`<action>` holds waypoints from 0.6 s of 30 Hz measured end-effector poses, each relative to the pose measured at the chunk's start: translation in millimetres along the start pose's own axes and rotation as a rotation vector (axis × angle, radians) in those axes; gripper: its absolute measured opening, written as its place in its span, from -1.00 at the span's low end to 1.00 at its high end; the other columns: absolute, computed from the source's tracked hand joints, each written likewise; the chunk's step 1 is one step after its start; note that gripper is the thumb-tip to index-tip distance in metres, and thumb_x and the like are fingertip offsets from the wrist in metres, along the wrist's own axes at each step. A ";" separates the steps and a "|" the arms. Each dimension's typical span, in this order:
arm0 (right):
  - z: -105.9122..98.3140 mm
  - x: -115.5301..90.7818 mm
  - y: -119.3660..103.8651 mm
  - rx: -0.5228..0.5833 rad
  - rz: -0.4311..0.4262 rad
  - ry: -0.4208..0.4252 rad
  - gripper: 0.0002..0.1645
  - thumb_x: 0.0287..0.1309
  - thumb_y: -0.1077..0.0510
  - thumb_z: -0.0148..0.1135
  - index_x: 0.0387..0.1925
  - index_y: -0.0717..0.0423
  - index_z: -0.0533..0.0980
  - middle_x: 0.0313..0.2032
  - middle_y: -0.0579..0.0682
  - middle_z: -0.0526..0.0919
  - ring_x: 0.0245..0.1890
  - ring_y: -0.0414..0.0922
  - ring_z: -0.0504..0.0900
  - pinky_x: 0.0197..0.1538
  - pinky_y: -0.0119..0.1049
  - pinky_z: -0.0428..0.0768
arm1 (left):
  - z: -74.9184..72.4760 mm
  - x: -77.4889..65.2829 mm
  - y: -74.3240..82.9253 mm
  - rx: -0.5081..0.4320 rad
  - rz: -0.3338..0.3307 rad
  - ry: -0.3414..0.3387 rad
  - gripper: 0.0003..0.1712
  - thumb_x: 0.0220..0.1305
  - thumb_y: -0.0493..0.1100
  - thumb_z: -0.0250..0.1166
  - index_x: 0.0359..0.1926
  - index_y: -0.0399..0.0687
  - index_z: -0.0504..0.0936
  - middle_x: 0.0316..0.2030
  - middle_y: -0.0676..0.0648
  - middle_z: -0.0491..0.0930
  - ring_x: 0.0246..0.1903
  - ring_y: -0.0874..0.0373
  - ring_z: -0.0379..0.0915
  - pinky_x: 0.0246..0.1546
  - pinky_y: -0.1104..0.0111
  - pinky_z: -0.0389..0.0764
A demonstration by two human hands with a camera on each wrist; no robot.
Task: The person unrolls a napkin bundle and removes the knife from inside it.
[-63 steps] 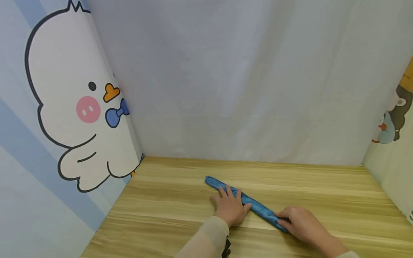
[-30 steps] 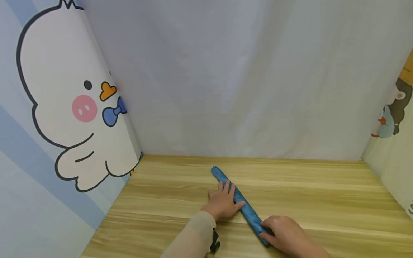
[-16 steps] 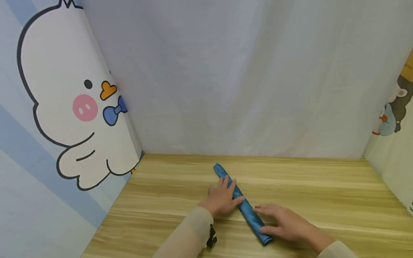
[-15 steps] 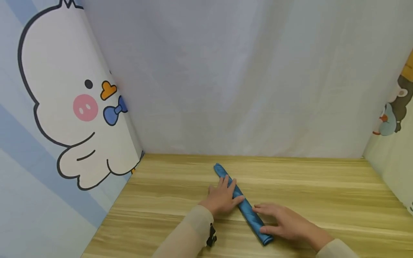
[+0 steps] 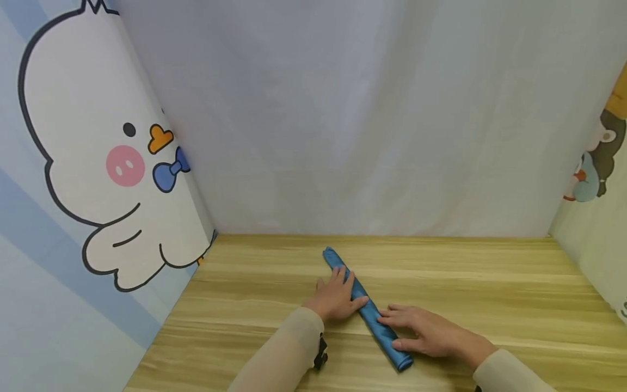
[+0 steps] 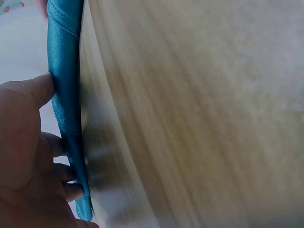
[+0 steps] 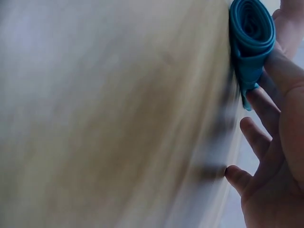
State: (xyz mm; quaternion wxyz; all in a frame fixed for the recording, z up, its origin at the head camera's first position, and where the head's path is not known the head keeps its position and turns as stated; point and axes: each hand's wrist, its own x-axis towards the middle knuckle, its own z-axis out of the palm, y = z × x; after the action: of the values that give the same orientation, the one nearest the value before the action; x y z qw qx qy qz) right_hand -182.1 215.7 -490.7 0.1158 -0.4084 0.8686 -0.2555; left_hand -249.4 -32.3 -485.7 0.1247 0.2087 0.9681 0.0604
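Note:
A blue satin cloth (image 5: 377, 321), rolled into a long tube, lies aslant on the wooden table. Its near end shows the coiled layers of the roll (image 7: 251, 28) in the right wrist view. My left hand (image 5: 333, 299) rests on the far half, fingers spread across the top and thumb against the cloth; the left wrist view shows the fingertips (image 6: 71, 191) touching it. By the near half, my right hand (image 5: 426, 332) touches the roll's right side with its thumb and forefinger, the other fingers loose. Neither hand grips the cloth.
The wooden table (image 5: 254, 272) reaches back to a plain pale curtain (image 5: 367, 120). On the left stands a side cloth printed with a large white duck (image 5: 88, 98). Another printed cloth (image 5: 592, 218) closes the right side.
The roll has swung to a steeper slant, its near end coming toward me. My right hand has let go of that end and moved slightly up the roll with fingers loosened. My left hand stays on it.

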 end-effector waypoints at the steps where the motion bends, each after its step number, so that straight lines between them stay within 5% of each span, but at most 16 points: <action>1: -0.3 0.3 -0.3 -0.004 -0.004 0.002 -0.31 0.34 -0.24 0.02 0.39 -0.08 0.30 0.37 -0.05 0.30 0.38 0.14 0.19 0.23 0.17 0.29 | -0.2 0.4 0.1 0.004 -0.001 0.000 -0.05 0.35 0.45 -0.18 0.51 -0.07 0.00 0.49 -0.20 -0.12 0.47 -0.08 -0.26 0.27 -0.23 0.02; 18: 10.5 1.0 -12.3 -0.050 0.020 0.042 -0.33 0.36 -0.25 0.00 0.37 -0.04 0.33 0.32 -0.03 0.37 0.35 0.13 0.25 0.20 0.20 0.31 | 1.3 0.0 -3.1 0.078 0.033 -0.010 -0.07 0.36 0.45 -0.23 0.52 0.00 -0.02 0.49 -0.16 -0.12 0.47 -0.06 -0.24 0.26 -0.23 0.06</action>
State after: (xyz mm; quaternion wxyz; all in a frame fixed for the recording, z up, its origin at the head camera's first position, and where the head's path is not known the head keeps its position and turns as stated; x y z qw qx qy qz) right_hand -170.4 204.6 -492.9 0.0898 -0.3969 0.8811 -0.2409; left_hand -250.3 -35.0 -487.4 0.1202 0.2298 0.9655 0.0236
